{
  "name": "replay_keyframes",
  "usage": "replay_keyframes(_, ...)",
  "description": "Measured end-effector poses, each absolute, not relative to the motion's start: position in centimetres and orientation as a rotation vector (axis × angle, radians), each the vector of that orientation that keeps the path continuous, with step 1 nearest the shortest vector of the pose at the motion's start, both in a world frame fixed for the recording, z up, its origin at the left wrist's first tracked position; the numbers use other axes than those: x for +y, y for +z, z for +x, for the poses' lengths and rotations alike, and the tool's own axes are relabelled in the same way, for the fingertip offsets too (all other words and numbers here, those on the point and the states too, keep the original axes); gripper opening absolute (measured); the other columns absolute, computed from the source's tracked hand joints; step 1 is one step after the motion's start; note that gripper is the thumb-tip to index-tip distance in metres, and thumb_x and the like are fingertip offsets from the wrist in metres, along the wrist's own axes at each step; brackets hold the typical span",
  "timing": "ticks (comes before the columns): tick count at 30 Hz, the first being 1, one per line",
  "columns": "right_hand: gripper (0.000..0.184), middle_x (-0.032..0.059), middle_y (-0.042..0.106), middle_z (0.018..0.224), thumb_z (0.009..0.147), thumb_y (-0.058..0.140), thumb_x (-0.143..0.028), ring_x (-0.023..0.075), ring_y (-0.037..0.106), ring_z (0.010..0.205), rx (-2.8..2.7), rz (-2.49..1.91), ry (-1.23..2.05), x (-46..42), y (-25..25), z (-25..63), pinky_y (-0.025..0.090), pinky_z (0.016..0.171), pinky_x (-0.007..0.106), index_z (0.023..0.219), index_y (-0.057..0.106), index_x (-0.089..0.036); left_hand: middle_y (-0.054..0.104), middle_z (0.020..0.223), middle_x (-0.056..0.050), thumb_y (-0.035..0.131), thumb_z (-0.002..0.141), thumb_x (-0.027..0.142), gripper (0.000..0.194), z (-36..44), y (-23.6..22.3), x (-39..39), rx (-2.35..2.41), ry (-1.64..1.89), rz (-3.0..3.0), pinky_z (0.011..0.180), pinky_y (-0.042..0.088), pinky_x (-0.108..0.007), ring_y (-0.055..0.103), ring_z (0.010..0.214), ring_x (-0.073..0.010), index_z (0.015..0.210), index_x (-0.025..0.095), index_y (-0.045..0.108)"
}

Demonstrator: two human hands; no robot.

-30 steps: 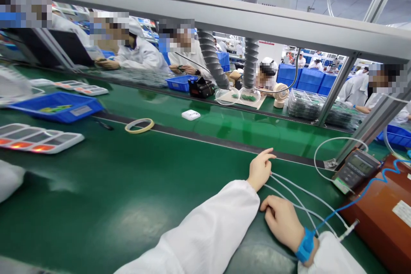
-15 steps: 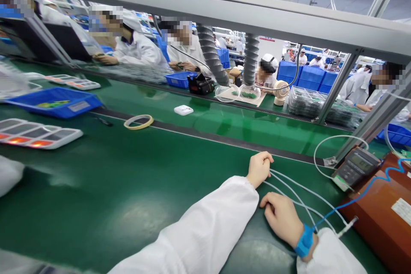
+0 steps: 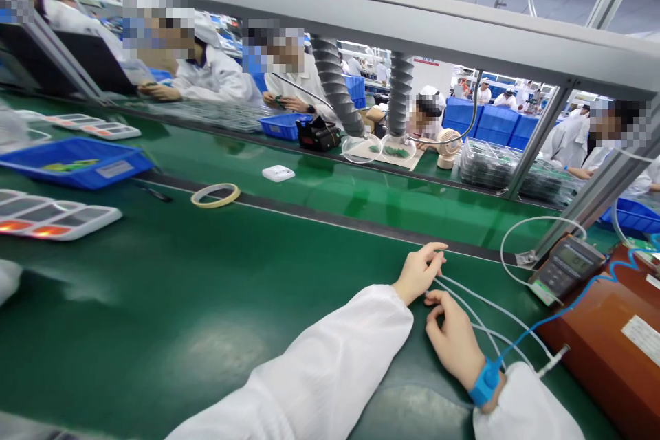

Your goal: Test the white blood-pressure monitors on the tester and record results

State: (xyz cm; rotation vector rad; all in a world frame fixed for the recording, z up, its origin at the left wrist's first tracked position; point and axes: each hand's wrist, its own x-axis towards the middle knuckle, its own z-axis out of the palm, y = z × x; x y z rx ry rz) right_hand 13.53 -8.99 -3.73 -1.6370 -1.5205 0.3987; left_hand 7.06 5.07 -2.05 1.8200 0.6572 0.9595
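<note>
Thin white tubes (image 3: 508,311) run from the orange-brown box (image 3: 601,337) at the right to my two hands. My left hand (image 3: 419,273) is loosely closed around the tubes above the green mat, its fingertips partly stretched toward the right. Just below and nearer to me, my right hand (image 3: 454,337) has its fingers curled, the tips close to the left palm. They appear to pinch a tube end, mostly hidden by the hand. A blue strap (image 3: 485,383) with a coiled blue cord circles the right wrist.
A grey handheld meter (image 3: 567,268) leans beside the box. Tape roll (image 3: 215,196), white case (image 3: 278,173), blue tray (image 3: 77,163) and white panels with orange lights (image 3: 56,214) lie at left. A metal frame (image 3: 330,14) crosses overhead. Several co-workers sit opposite.
My right hand has moved up closer to the left one, its fingertips now near the left palm. My left fingers have loosened and stretched out a little. The view has shifted slightly to the right.
</note>
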Motion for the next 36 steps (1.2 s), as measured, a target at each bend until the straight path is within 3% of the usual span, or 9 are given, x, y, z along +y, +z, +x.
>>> replay_keyframes(6,0.028,0.0036,0.066,0.089,0.078,0.047,-0.007,0.0193,0.063,0.083,-1.71,-1.648,0.356,-9.1,-3.7,13.5,0.049,0.08,0.031,0.097,0.063,-0.019,0.071,0.07,0.0,0.043,0.091,0.028,0.039,7.2,-2.6,5.0,0.723,0.822,1.853,0.047,0.045,-0.019,0.049,0.038,-0.0059,0.122,0.019,0.067)
replay_keyframes(8,0.027,0.003,0.066,0.087,0.078,0.048,-0.006,0.0191,0.062,0.082,-1.729,-1.658,0.358,-9.2,-3.6,13.4,0.048,0.079,0.031,0.095,0.064,-0.019,0.072,0.072,0.001,0.042,0.087,0.018,0.041,7.2,-2.7,5.2,0.739,0.87,1.871,0.054,0.049,-0.019,0.057,0.045,-0.0066,0.119,0.019,0.068)
replay_keyframes(13,0.024,0.0025,0.066,0.085,0.078,0.049,-0.005,0.0194,0.061,0.083,-1.718,-1.655,0.368,-9.2,-3.6,13.3,0.046,0.078,0.03,0.09,0.065,-0.019,0.051,0.039,0.007,0.045,0.074,0.008,0.053,7.1,-2.7,5.0,0.664,0.835,1.761,0.063,0.053,-0.019,0.071,0.067,-0.0148,0.122,0.015,0.065)
replay_keyframes(20,0.024,0.0018,0.067,0.085,0.08,0.05,-0.003,0.0193,0.063,0.083,-1.715,-1.628,0.403,-9.2,-3.5,13.3,0.045,0.078,0.03,0.088,0.066,-0.02,0.067,0.062,-0.001,0.043,0.075,0.014,0.021,7.3,-3.3,5.2,0.704,0.827,1.621,0.036,0.036,-0.018,0.051,0.033,-0.0074,0.074,0.012,0.064)
replay_keyframes(25,0.025,0.0018,0.067,0.084,0.079,0.05,-0.002,0.0189,0.062,0.081,-1.727,-1.625,0.404,-9.2,-3.3,13.3,0.044,0.076,0.03,0.088,0.066,-0.019,0.064,0.06,0.002,0.051,0.084,0.021,0.023,7.5,-3.0,5.6,0.685,0.95,1.694,0.058,0.05,-0.019,0.062,0.057,-0.0098,0.1,0.015,0.067)
replay_keyframes(28,0.025,0.0018,0.066,0.084,0.078,0.05,-0.002,0.019,0.062,0.081,-1.728,-1.624,0.404,-9.2,-3.3,13.3,0.044,0.076,0.03,0.088,0.066,-0.019,0.069,0.088,-0.003,0.062,0.082,0.024,0.03,7.7,-3.1,5.9,0.685,1.07,1.794,0.059,0.05,-0.019,0.065,0.073,-0.0114,0.112,0.018,0.064)
replay_keyframes(31,0.025,0.0018,0.066,0.084,0.078,0.05,-0.002,0.019,0.061,0.08,-1.732,-1.623,0.402,-9.2,-3.3,13.3,0.044,0.075,0.03,0.087,0.066,-0.019,0.062,0.122,-0.008,0.059,0.075,0.009,0.036,8.0,-3.7,6.4,0.707,1.096,1.843,0.064,0.055,-0.021,0.067,0.077,-0.0099,0.11,0.019,0.063)
replay_keyframes(33,0.025,0.0017,0.066,0.084,0.078,0.05,-0.002,0.0189,0.061,0.08,-1.734,-1.623,0.4,-9.3,-3.2,13.3,0.044,0.075,0.03,0.087,0.066,-0.019,0.056,0.135,-0.01,0.05,0.07,-0.003,0.042,8.0,-4.1,6.7,0.711,1.093,1.877,0.08,0.058,-0.028,0.069,0.082,-0.0099,0.104,0.018,0.064)
replay_keyframes(36,0.025,0.0017,0.066,0.084,0.079,0.05,-0.003,0.019,0.062,0.081,-1.732,-1.623,0.401,-9.3,-3.2,13.4,0.045,0.076,0.03,0.088,0.066,-0.02,0.051,0.142,-0.011,0.045,0.061,-0.01,0.05,7.9,-4.3,7.2,0.809,1.133,1.882,0.105,0.051,-0.04,0.064,0.114,-0.0201,0.097,0.017,0.067)
